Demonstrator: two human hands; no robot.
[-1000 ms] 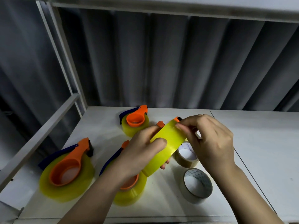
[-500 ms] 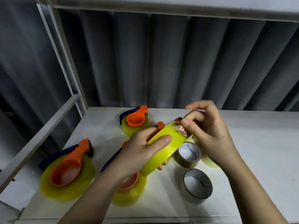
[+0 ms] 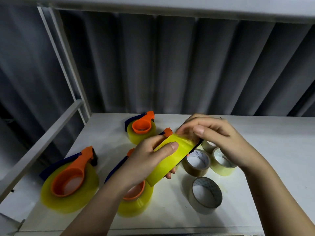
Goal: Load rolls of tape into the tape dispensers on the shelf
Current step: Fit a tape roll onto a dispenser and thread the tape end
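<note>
A person's left hand (image 3: 150, 160) grips a yellow tape roll (image 3: 170, 157) already seated in an orange-and-blue dispenser (image 3: 167, 132), thumb pressed on the roll's outer band and fingers curled beneath, holding it tilted above the white shelf (image 3: 272, 150). The roll's band runs from lower left up to upper right, its high end pointing straight at the right hand (image 3: 219, 142), which is the nearer hand to the free tape end. That hand's fingers (image 3: 199, 129) are curled over the roll's upper end and appear to pinch the loose tape there, near the dispenser's orange tip; the exact contact is hidden. The likely next move is drawing that end across the cutter.

Beneath and beside the hands, three loaded dispensers lie flat: one at near left (image 3: 68, 183), one under the left wrist (image 3: 136, 200), one farther back (image 3: 141, 127). Unloaded rolls (image 3: 205, 195) sit to the right, under the right wrist. A grey pleated curtain (image 3: 187, 65) closes the background.
</note>
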